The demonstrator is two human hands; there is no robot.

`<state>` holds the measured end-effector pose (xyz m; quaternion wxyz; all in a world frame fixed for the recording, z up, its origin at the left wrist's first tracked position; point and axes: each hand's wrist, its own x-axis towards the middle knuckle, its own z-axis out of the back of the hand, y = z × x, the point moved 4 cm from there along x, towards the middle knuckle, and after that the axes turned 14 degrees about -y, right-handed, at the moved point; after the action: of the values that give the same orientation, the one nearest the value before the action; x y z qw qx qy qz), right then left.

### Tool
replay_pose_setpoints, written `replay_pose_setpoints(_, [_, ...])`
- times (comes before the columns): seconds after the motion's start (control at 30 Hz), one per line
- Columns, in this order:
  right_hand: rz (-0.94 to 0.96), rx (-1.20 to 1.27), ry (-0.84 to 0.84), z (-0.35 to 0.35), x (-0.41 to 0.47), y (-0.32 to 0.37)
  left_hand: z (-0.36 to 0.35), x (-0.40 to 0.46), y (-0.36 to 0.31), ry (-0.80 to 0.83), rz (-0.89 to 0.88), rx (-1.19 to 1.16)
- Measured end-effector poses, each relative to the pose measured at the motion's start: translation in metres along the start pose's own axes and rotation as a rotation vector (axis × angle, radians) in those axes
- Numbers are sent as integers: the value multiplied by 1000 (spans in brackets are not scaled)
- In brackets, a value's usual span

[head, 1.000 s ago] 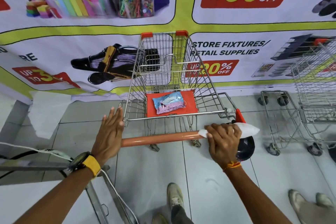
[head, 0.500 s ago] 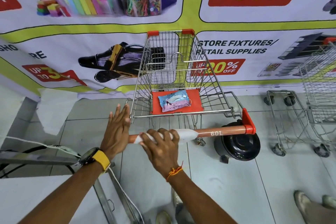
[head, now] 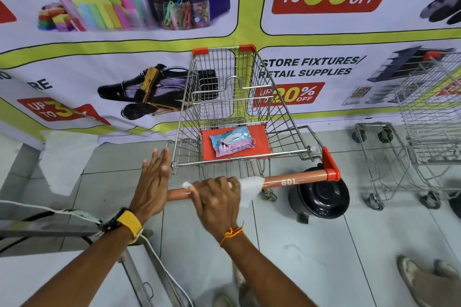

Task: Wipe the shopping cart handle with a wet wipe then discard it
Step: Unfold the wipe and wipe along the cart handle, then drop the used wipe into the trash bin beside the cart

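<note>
A wire shopping cart (head: 282, 117) stands in front of me with an orange handle (head: 294, 180) marked 60L. My right hand (head: 216, 203) is wrapped around the handle's left-middle part, shut on a white wet wipe (head: 249, 185) that sticks out on both sides of the fist. My left hand (head: 153, 179) rests flat with straight fingers on the handle's left end and the cart's rear corner. A pack of wet wipes (head: 232, 141) lies on the orange child seat flap.
A black round bin (head: 321, 194) sits on the tiled floor under the handle's right end. Another wire cart (head: 424, 132) stands at the right. A banner covers the wall. A metal frame and white cable (head: 154, 252) are at lower left. Someone's shoes (head: 419, 274) are at lower right.
My right hand slid the wipe from the handle's right end to its left part, then came back slightly to the right. My left hand has stayed flat at the left end.
</note>
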<state>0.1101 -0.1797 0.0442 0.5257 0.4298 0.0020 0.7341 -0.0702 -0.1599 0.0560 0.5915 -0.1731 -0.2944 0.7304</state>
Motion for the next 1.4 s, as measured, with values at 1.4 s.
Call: replay_pose_setpoints(1.4, [-590, -438, -29, 320, 89, -327, -163, 26, -348, 243, -764, 341])
